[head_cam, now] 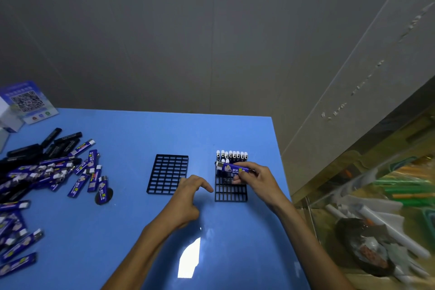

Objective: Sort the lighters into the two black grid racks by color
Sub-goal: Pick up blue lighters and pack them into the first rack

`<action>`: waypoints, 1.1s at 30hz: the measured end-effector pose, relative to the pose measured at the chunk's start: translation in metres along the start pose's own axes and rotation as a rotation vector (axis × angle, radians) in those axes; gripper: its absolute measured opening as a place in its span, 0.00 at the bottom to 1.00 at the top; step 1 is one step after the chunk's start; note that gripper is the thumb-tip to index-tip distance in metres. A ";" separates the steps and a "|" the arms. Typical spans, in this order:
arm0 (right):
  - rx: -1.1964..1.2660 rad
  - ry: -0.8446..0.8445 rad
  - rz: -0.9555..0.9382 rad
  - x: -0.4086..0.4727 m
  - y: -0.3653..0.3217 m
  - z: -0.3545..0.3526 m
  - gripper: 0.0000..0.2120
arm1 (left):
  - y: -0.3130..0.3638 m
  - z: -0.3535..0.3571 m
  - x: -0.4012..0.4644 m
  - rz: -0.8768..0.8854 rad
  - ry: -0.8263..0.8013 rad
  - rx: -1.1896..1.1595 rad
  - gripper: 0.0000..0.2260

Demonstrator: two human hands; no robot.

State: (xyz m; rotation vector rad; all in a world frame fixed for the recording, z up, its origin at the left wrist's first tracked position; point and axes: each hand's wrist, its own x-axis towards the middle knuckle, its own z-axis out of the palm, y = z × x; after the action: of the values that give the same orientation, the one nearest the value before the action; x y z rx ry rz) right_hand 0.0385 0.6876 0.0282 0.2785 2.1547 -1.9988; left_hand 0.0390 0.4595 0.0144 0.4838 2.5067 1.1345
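Risk sits with the blue lighter [233, 169] that the right hand [256, 181] pinches sideways over the half-filled right rack [231, 192]: lowered untilted, it could topple seated lighters, the relaxed left hand [188, 193] steadying nothing.

QR card [27, 101] far-left on blue table [131, 134]; grey wall [188, 30] behind.

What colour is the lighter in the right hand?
Blue, with a white top and some yellow print. The head view shows the lighter held by the right hand.
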 end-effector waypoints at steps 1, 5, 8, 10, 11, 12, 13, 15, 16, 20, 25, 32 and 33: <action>0.002 0.005 0.002 0.000 0.000 0.000 0.12 | -0.002 0.001 0.000 0.001 0.001 -0.013 0.31; 0.054 0.022 -0.007 -0.001 0.000 0.000 0.10 | -0.004 0.002 -0.001 0.009 0.042 -0.090 0.31; 0.085 0.041 -0.004 -0.002 -0.001 0.000 0.08 | -0.002 0.000 -0.002 0.019 0.076 -0.129 0.29; 0.091 0.056 0.013 0.000 0.000 -0.001 0.06 | -0.001 -0.001 -0.003 0.002 0.083 -0.117 0.27; 0.095 0.063 0.021 0.000 0.001 -0.001 0.05 | -0.001 -0.001 -0.003 -0.005 0.084 -0.118 0.26; 0.098 0.067 0.026 0.001 0.001 -0.001 0.05 | -0.002 0.000 -0.003 -0.003 0.084 -0.123 0.26; 0.099 0.066 0.030 0.002 0.001 -0.001 0.05 | -0.004 0.002 -0.002 -0.003 0.080 -0.122 0.25; 0.092 0.048 0.043 0.003 0.002 0.000 0.05 | -0.006 0.003 -0.001 -0.010 0.065 -0.107 0.25; 0.090 0.035 0.051 0.004 0.003 0.001 0.05 | -0.006 0.003 -0.001 -0.015 0.056 -0.101 0.25; 0.085 0.023 0.068 0.005 0.007 0.001 0.04 | -0.004 0.005 0.000 -0.036 0.028 -0.036 0.21; 0.085 0.034 0.066 0.007 0.010 -0.001 0.05 | -0.008 0.007 0.003 -0.081 0.106 -0.145 0.13; 0.083 0.038 0.029 0.011 0.013 -0.001 0.06 | -0.006 0.003 0.004 -0.076 0.094 -0.276 0.19; 0.072 0.035 0.017 0.012 0.013 -0.001 0.08 | -0.006 0.002 0.005 -0.065 0.089 -0.288 0.20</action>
State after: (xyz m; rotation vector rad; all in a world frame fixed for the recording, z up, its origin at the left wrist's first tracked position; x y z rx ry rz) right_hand 0.0307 0.6901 0.0125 0.3438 2.0971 -2.0802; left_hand 0.0348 0.4593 0.0073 0.2762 2.3568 1.4891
